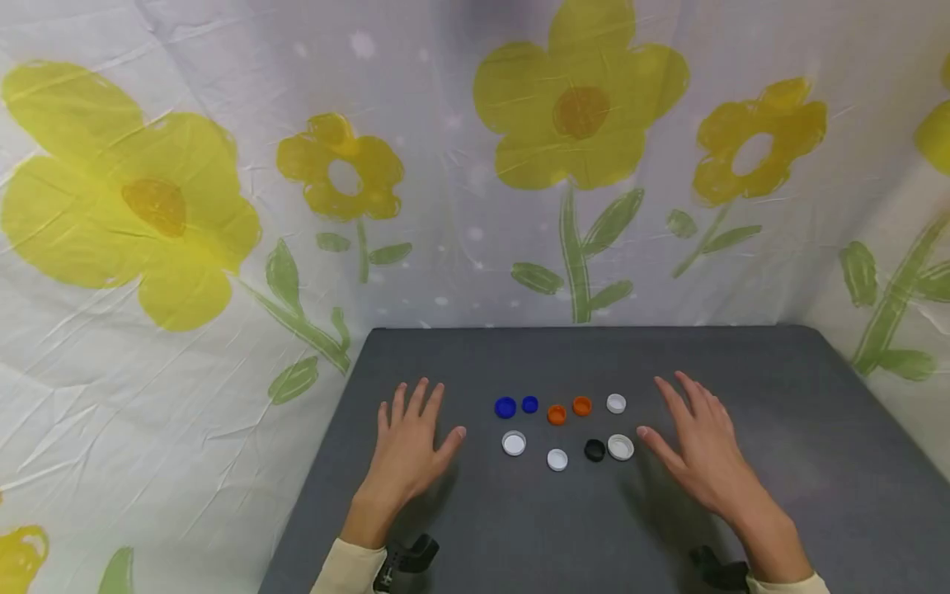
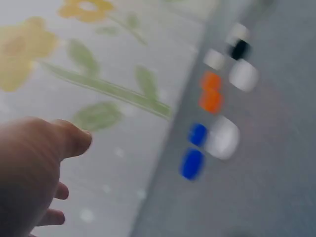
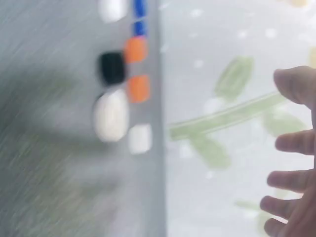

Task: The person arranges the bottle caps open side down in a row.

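Observation:
My left hand (image 1: 404,450) hovers over the table's left part with fingers spread, holding nothing. My right hand (image 1: 705,450) is held likewise on the right, its fingers extended and its grasp empty. Between them lie several bottle caps: a larger blue cap (image 1: 505,407), a smaller blue cap (image 1: 530,404), two orange caps, one (image 1: 557,415) left of the other (image 1: 582,406), and a black cap (image 1: 594,450). White caps lie among them, one at the back right (image 1: 616,403), others in front (image 1: 514,443), (image 1: 557,459). Nearest my right thumb is a larger white cap (image 1: 620,447). Both wrist views are blurred.
The dark grey table (image 1: 519,528) ends at a cloth backdrop (image 1: 445,206) printed with yellow flowers, which also runs down the left side. Dark straps (image 1: 416,554) are on both wrists.

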The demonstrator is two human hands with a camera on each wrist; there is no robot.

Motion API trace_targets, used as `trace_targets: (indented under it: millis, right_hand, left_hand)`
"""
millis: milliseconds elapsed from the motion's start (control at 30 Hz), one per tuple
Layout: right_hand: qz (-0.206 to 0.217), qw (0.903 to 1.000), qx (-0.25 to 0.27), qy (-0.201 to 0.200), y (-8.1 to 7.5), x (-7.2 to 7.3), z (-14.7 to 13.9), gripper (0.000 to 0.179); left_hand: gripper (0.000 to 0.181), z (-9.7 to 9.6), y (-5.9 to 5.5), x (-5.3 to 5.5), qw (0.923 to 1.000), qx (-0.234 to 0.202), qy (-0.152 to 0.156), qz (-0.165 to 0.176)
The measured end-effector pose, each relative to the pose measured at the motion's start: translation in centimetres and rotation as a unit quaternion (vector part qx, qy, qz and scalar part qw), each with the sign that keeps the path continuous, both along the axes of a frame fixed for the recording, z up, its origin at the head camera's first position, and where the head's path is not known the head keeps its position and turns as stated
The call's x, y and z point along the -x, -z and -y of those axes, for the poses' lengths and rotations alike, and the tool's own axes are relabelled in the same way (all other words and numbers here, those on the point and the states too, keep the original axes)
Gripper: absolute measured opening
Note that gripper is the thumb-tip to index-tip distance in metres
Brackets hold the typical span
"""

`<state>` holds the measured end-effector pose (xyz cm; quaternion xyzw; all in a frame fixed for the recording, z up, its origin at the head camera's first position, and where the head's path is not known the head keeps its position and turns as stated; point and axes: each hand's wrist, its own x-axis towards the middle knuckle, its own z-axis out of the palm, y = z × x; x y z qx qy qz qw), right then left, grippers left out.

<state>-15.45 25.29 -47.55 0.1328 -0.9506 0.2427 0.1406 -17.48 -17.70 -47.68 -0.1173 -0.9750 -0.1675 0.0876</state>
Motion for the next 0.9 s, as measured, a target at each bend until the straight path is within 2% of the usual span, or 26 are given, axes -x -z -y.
trace_targets:
  millis: [233, 500, 600, 700, 900]
  right_hand:
    - [-0.009, 0.9989, 0.043, -0.013, -3.5, -0.5, 2.4, 0.076]
    - [0.035, 0.9964, 0.076, -0.016, -6.6, -0.4, 4.8, 0.076]
    - [0.046, 0.9954, 0.082, -0.020, -7.3, -0.1, 5.7, 0.074]
    - [0.037, 0.9949, 0.089, -0.028, -7.6, 0.3, 6.6, 0.071]
    - [0.019, 0.9924, 0.112, -0.047, -7.2, 1.5, 8.3, 0.062]
  left_hand:
    - [0.079, -0.6, -3.2, -1.0, 0.9976, -0.067, 0.002, -0.013]
    - [0.082, -1.1, -5.4, -1.4, 0.9920, -0.126, -0.007, -0.005]
    - [0.082, -1.2, -6.0, -1.5, 0.9877, -0.156, -0.011, 0.005]
    - [0.082, -1.3, -6.3, -1.4, 0.9837, -0.179, -0.013, 0.010]
    - [0.084, -1.5, -5.9, -0.8, 0.9790, -0.203, -0.008, 0.009]
